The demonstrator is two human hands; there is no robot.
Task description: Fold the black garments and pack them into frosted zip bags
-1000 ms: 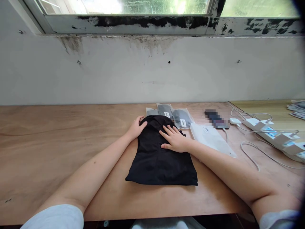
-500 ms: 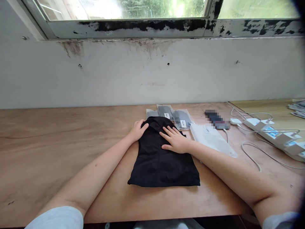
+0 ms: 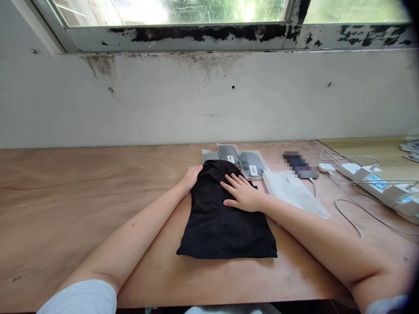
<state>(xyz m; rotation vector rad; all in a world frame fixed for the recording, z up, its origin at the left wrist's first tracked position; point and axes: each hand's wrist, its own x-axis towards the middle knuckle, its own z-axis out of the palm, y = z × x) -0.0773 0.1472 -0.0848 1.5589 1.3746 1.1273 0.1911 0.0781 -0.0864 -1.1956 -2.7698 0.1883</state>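
Note:
A black garment (image 3: 225,231), like a sleeveless top, lies flat on the wooden table, its wide straight hem towards me and its narrower, creased end away from me. My right hand (image 3: 242,193) rests palm down on its upper right part, fingers spread. At the upper left edge, my left hand (image 3: 192,178) is closed against the cloth with its fingers together; its thumb is hidden. Just past the garment's far end lie several frosted bags with dark contents, one a labelled bag (image 3: 252,164). To the right is a flat white plastic bag (image 3: 294,194).
A phone (image 3: 299,165) with a cable plugged in lies at the back right. Beyond it, a white power strip (image 3: 376,183) holds several chargers, and white cables (image 3: 348,205) loop over the table (image 3: 81,183). A wall (image 3: 163,109) with a window above closes off the back.
My left thumb, on top of the cloth before, has gone out of sight at the garment's edge. My right hand stays spread on the garment. The view has shifted slightly.

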